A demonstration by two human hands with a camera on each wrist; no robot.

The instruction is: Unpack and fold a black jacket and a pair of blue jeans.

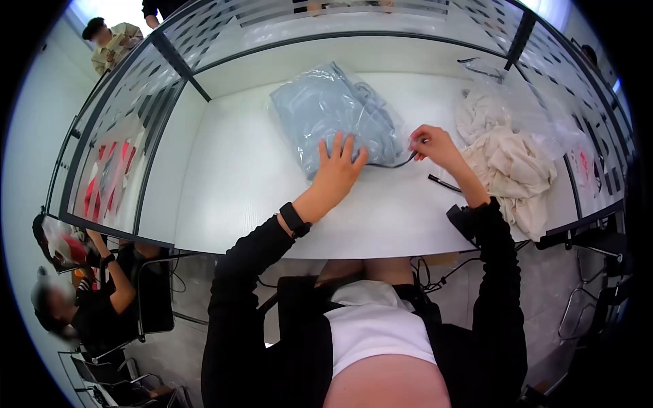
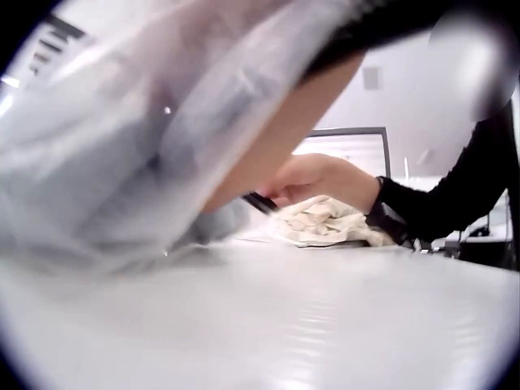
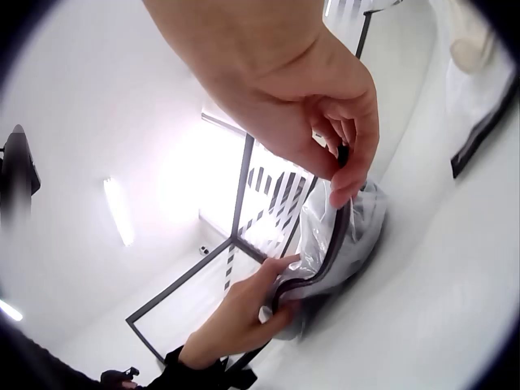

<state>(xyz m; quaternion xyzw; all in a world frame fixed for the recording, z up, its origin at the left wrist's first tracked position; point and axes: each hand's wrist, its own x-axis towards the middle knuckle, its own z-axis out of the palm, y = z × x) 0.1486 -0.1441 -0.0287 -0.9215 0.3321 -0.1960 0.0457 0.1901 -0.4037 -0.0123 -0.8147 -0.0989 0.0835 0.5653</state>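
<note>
A clear plastic bag (image 1: 333, 109) with folded light blue fabric inside lies on the white table, its dark edge strip (image 3: 329, 252) toward the person. The left hand (image 1: 335, 175) rests on the bag near that edge, fingers spread on the plastic; in the right wrist view the left hand (image 3: 236, 317) has its thumb near the strip. The right hand (image 1: 435, 146) pinches the end of the dark strip between thumb and fingers, right of the bag. In the left wrist view, plastic (image 2: 122, 162) covers much of the frame, and the right hand (image 2: 313, 179) holds the dark strip.
Crumpled cream fabric (image 1: 510, 163) with clear plastic lies on the table's right side. A black strip end (image 1: 443, 182) lies beside it. Dark-framed panels (image 1: 177, 58) surround the table (image 1: 231, 177). Another person (image 1: 102, 285) sits at lower left; others stand beyond the panels.
</note>
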